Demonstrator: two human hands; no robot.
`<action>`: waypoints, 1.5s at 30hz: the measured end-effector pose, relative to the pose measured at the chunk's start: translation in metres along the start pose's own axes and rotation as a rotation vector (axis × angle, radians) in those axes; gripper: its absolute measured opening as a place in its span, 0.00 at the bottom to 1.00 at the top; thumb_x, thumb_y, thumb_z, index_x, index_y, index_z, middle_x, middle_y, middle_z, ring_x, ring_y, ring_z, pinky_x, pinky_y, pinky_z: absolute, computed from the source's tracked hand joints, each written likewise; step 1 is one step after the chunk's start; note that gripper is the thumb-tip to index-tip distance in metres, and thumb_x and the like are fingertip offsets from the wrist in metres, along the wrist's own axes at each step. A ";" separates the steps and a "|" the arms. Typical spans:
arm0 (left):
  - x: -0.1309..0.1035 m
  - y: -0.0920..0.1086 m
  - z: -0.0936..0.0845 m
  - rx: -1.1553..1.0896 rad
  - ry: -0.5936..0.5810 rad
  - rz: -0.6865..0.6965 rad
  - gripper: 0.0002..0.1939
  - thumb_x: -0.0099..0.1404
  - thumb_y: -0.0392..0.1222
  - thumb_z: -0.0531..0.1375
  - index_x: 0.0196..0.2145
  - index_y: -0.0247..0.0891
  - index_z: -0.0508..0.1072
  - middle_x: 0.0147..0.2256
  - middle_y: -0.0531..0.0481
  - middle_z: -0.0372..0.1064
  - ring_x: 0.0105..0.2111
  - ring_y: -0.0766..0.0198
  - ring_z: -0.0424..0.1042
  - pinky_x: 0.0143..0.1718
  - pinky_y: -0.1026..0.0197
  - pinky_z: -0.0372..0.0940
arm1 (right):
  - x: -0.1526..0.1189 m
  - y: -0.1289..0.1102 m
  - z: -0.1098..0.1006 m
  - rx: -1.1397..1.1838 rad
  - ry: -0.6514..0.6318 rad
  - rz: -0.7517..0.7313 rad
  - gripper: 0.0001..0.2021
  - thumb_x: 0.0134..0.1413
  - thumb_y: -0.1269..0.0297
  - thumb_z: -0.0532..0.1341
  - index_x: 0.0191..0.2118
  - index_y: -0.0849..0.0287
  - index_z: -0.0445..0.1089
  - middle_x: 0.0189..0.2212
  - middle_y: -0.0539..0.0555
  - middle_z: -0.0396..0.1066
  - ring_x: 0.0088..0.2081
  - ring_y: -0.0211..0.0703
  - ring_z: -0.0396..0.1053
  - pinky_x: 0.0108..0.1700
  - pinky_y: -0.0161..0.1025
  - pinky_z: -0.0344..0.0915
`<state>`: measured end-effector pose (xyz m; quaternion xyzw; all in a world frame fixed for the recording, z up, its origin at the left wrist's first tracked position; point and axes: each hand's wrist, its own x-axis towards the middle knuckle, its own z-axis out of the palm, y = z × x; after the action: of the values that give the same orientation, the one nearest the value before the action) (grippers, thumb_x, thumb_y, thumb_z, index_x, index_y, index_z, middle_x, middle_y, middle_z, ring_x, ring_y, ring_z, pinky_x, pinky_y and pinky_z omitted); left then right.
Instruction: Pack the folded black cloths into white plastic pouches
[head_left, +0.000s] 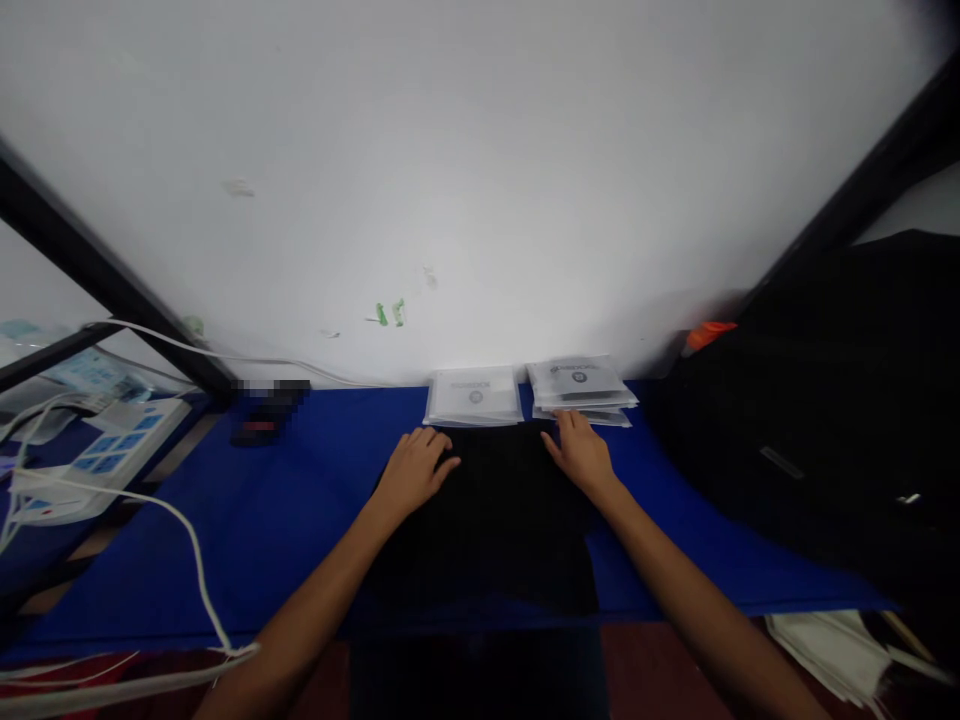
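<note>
hands flat: your left hand (415,470) and right hand (581,452) press the black cloth (495,520), unclenched, folding unfinished, clear bags (474,396) just beyond.

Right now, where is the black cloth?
In the head view, the black cloth lies mid-table on the blue cover, under both hands, just before two stacks of clear packets.

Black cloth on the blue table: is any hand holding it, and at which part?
Neither grips it. The left hand and right hand lie flat on the black cloth, near its far corners.
</note>
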<state>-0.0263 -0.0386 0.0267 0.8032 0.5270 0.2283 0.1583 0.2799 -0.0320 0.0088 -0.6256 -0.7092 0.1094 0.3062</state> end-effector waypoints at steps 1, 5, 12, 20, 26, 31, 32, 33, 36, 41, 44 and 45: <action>-0.008 0.000 -0.002 0.028 -0.062 0.065 0.11 0.65 0.49 0.62 0.40 0.40 0.73 0.40 0.44 0.71 0.44 0.50 0.68 0.49 0.51 0.58 | -0.007 -0.003 -0.003 -0.038 -0.032 -0.082 0.14 0.61 0.59 0.57 0.50 0.57 0.67 0.45 0.62 0.69 0.49 0.57 0.66 0.51 0.48 0.63; -0.028 -0.003 -0.012 0.092 -0.187 0.161 0.09 0.66 0.47 0.61 0.40 0.39 0.71 0.42 0.45 0.70 0.43 0.53 0.68 0.47 0.52 0.59 | -0.036 -0.012 -0.015 -0.030 -0.313 -0.330 0.13 0.60 0.57 0.60 0.48 0.57 0.69 0.47 0.61 0.69 0.49 0.55 0.66 0.53 0.51 0.64; -0.062 0.025 -0.055 -0.013 -0.309 0.147 0.06 0.68 0.45 0.57 0.39 0.42 0.69 0.37 0.50 0.72 0.39 0.57 0.69 0.43 0.56 0.60 | -0.065 -0.028 -0.059 0.192 -0.481 -0.223 0.06 0.63 0.61 0.59 0.35 0.56 0.67 0.36 0.54 0.74 0.37 0.45 0.71 0.41 0.42 0.66; -0.081 0.022 -0.066 -0.151 -0.506 -0.097 0.17 0.70 0.55 0.51 0.46 0.43 0.72 0.33 0.52 0.74 0.33 0.60 0.73 0.35 0.62 0.64 | -0.038 -0.007 -0.051 0.739 -0.452 0.273 0.17 0.57 0.49 0.63 0.31 0.60 0.68 0.22 0.51 0.75 0.16 0.33 0.66 0.21 0.30 0.62; -0.080 -0.024 -0.025 0.257 -0.235 -0.034 0.38 0.61 0.65 0.58 0.60 0.38 0.66 0.62 0.36 0.61 0.62 0.41 0.59 0.60 0.42 0.54 | 0.031 0.021 -0.019 1.098 -0.006 0.732 0.14 0.62 0.57 0.61 0.32 0.63 0.70 0.25 0.57 0.78 0.15 0.33 0.68 0.23 0.33 0.71; -0.103 -0.037 -0.003 0.355 -0.222 0.038 0.49 0.62 0.71 0.54 0.69 0.37 0.49 0.69 0.37 0.44 0.68 0.42 0.47 0.64 0.41 0.48 | 0.045 0.032 -0.010 1.133 0.097 0.727 0.13 0.61 0.61 0.62 0.28 0.62 0.68 0.18 0.54 0.75 0.12 0.32 0.64 0.20 0.31 0.70; -0.106 -0.037 0.001 0.368 -0.193 0.045 0.49 0.63 0.70 0.53 0.70 0.37 0.47 0.69 0.37 0.42 0.68 0.42 0.46 0.64 0.40 0.47 | 0.045 0.033 -0.008 1.147 0.113 0.714 0.12 0.61 0.61 0.63 0.28 0.61 0.68 0.18 0.53 0.75 0.12 0.32 0.64 0.20 0.32 0.70; -0.109 -0.036 0.006 0.379 -0.166 0.052 0.48 0.64 0.69 0.52 0.70 0.38 0.45 0.70 0.38 0.40 0.68 0.43 0.44 0.64 0.40 0.47 | 0.044 0.033 -0.007 1.165 0.130 0.695 0.12 0.60 0.62 0.64 0.28 0.61 0.67 0.18 0.53 0.75 0.12 0.32 0.64 0.20 0.32 0.71; -0.113 -0.033 0.014 0.384 -0.108 0.060 0.46 0.65 0.68 0.52 0.70 0.39 0.43 0.70 0.38 0.40 0.69 0.43 0.43 0.64 0.38 0.45 | 0.044 0.030 -0.009 1.232 0.196 0.601 0.11 0.56 0.63 0.66 0.27 0.60 0.67 0.18 0.49 0.74 0.12 0.30 0.61 0.21 0.32 0.70; -0.103 -0.026 0.000 0.226 -0.076 0.009 0.40 0.63 0.66 0.56 0.64 0.40 0.60 0.65 0.37 0.56 0.64 0.41 0.55 0.63 0.35 0.48 | 0.034 0.009 -0.032 1.335 0.280 0.394 0.13 0.52 0.59 0.66 0.22 0.58 0.65 0.10 0.41 0.59 0.12 0.29 0.54 0.17 0.28 0.61; -0.084 -0.011 -0.015 -0.057 0.027 -0.088 0.27 0.67 0.60 0.55 0.57 0.42 0.69 0.57 0.41 0.68 0.58 0.47 0.66 0.59 0.42 0.58 | 0.008 -0.012 -0.046 1.396 0.081 0.305 0.18 0.49 0.57 0.65 0.17 0.56 0.60 0.06 0.40 0.48 0.09 0.30 0.49 0.13 0.29 0.55; -0.076 -0.004 -0.018 -0.171 0.062 -0.108 0.25 0.68 0.58 0.55 0.56 0.42 0.69 0.55 0.42 0.69 0.56 0.50 0.68 0.57 0.45 0.61 | -0.004 -0.020 -0.048 1.409 -0.051 0.293 0.18 0.48 0.57 0.65 0.16 0.56 0.60 0.05 0.40 0.47 0.08 0.29 0.46 0.12 0.29 0.52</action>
<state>-0.0648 -0.1063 0.0253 0.7499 0.5526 0.2883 0.2217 0.2910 -0.0502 0.0563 -0.3652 -0.3858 0.5956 0.6025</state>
